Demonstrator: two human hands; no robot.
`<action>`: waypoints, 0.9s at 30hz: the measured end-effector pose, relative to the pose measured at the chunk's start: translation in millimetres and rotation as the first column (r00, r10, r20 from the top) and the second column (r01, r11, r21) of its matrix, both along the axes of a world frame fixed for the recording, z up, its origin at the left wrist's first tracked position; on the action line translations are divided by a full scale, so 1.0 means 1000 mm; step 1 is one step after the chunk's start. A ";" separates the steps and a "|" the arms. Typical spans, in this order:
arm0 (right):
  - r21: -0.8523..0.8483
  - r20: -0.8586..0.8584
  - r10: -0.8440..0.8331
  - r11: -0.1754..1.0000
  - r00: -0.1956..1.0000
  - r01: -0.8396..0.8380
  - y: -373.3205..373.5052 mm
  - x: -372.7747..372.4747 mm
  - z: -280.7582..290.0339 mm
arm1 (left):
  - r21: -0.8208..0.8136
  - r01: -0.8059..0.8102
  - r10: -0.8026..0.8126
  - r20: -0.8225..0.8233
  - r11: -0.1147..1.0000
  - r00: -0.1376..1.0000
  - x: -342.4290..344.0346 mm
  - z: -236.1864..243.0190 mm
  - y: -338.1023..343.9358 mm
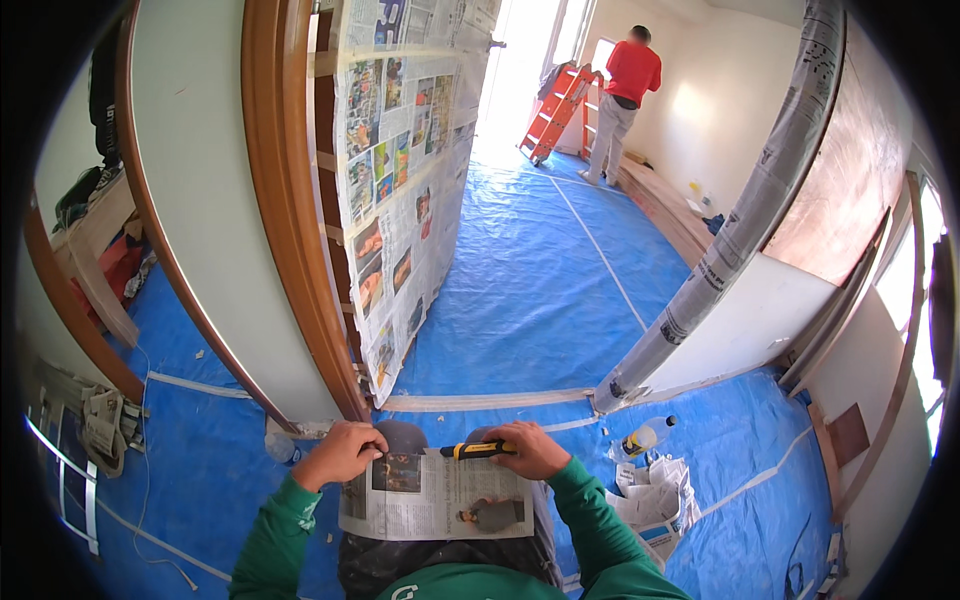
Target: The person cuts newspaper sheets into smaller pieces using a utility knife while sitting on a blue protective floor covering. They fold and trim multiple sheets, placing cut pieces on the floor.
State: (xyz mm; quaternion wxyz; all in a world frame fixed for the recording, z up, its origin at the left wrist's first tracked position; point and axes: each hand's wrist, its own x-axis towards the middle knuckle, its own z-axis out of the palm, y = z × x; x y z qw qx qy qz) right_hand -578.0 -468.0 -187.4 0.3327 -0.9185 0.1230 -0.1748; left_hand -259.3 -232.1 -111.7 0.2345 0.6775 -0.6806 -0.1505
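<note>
A sheet of newspaper (432, 512) lies across my lap, with printed text and pictures facing up. My left hand (343, 453) is at its upper left corner, fingers and thumb pinched together on the edge. In my right hand (532, 450) is a yellow and black utility knife (476, 451), its front end pointing left along the sheet's upper edge. Whether a blade is out is too small to tell. My forearms in green sleeves come in from below on both sides of the paper.
A newspaper-covered door (400, 200) stands open ahead, beside a wrapped post (720, 250). Crumpled newspaper (655, 495) and a bottle (650, 436) sit to the right. Blue sheeting (540, 290) covers the floor. Far off, a person in red (634, 68) stands by an orange stepladder (556, 112).
</note>
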 end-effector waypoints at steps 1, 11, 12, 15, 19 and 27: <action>0.012 0.012 -0.029 1.000 1.000 0.029 0.007 -0.003 -0.002 | 0.025 0.011 -0.011 0.032 1.000 0.999 0.001 0.004 -0.005; 0.248 0.149 -0.417 0.894 0.897 0.374 0.105 -0.059 -0.044 | 0.184 0.233 -0.274 0.246 0.955 0.930 -0.011 0.011 -0.084; 0.273 0.130 -0.431 0.881 0.893 0.386 0.110 -0.063 -0.045 | 0.193 0.255 -0.303 0.285 0.947 0.910 -0.017 0.009 -0.092; 0.353 0.036 -0.482 0.826 0.875 0.440 0.123 -0.078 -0.045 | 0.162 0.368 -0.402 0.398 0.916 0.825 -0.037 0.006 -0.114; 0.413 -0.026 -0.497 0.785 0.867 0.462 0.133 -0.095 -0.042 | 0.088 0.514 -0.486 0.491 0.853 0.722 -0.067 0.010 -0.138; 0.523 0.010 -0.542 0.719 0.840 0.458 0.173 -0.113 -0.049 | 0.063 0.707 -0.611 0.561 0.705 0.559 -0.115 0.041 -0.160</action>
